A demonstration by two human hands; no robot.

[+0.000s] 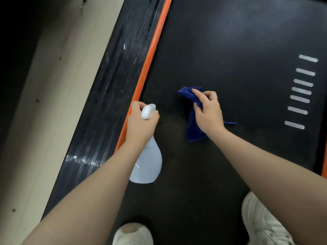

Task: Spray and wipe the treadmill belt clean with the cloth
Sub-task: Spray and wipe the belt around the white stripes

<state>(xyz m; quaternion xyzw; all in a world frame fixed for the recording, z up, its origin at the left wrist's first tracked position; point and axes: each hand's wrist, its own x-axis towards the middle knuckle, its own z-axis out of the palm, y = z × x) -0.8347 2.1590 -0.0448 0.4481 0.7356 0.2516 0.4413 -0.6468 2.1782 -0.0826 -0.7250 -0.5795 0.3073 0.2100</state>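
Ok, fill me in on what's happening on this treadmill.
A person stands on the treadmill belt in white shoes, cleaning it. The left hand grips a white spray bottle near the orange strip at the belt's edge. The right hand holds a bunched blue cloth over the belt. A speckled, damp-looking patch lies between the hands, so some spraying seems done; whether the cloth touches the belt is unclear.

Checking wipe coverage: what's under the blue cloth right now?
Black treadmill belt lies beneath the blue cloth, held by the right hand. The belt patch directly below is covered, so its condition cannot be seen.
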